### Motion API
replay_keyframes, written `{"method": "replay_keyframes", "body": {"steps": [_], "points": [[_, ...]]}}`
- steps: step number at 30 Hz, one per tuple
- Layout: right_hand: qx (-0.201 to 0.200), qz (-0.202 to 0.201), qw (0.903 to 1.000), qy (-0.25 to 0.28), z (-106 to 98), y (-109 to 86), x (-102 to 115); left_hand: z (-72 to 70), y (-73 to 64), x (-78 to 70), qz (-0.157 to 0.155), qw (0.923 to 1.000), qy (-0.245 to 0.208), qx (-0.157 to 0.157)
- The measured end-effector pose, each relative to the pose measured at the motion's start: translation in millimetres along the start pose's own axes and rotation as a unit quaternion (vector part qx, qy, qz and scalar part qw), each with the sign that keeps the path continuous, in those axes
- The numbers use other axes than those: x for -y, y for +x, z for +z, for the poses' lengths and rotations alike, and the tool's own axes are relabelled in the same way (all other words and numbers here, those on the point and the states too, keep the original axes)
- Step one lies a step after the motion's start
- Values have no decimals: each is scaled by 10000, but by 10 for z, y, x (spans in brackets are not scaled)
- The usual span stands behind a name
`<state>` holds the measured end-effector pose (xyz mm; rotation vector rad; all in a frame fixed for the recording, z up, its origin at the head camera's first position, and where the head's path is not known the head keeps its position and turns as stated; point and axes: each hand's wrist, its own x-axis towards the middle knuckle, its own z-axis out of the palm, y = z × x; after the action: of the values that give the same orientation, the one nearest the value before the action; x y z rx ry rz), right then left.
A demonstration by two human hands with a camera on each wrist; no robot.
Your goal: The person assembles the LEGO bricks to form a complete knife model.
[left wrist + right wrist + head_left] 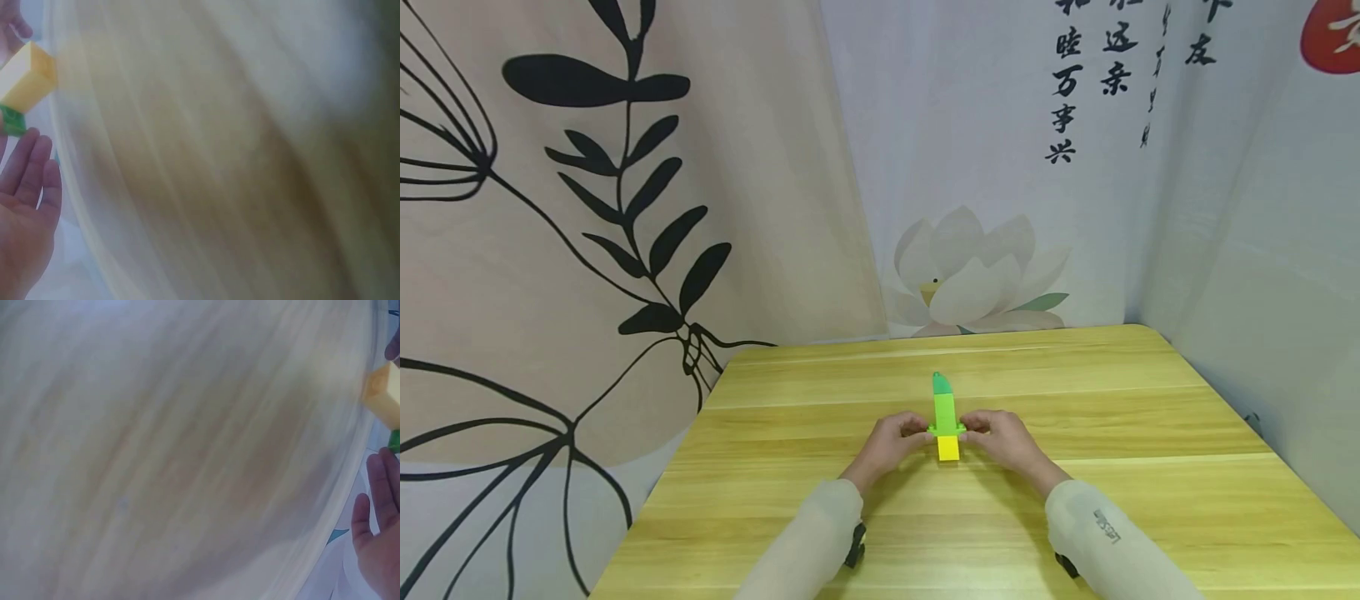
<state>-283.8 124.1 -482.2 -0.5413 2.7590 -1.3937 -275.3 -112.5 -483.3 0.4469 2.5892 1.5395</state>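
Between the two hands is a toy sword (945, 412) built of blocks, its light green blade pointing away and a darker green tip (941, 383) at the far end. Its yellow handle (948, 448) points toward the person. My left hand (891, 442) pinches the left end of the green crossguard with thumb and fingertips. On the opposite end, my right hand (1002, 439) pinches the crossguard the same way. Both wrist views catch the yellow handle (31, 75) only at the frame edge, with part of the green guard (394, 441) beside the fingers.
A wooden table (760, 500) with light grain lies beneath the hands. Behind it hangs a curtain (775, 167) printed with black plants, a pale lotus and writing. Another pale curtain (1262, 250) borders the table's right side.
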Motion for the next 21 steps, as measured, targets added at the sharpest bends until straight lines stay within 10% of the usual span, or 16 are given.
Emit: {"method": "replay_keyframes", "body": {"steps": [21], "points": [[272,367,9975,-547,45,-64,-53,31,-25,24,41,9983,468,342]]}}
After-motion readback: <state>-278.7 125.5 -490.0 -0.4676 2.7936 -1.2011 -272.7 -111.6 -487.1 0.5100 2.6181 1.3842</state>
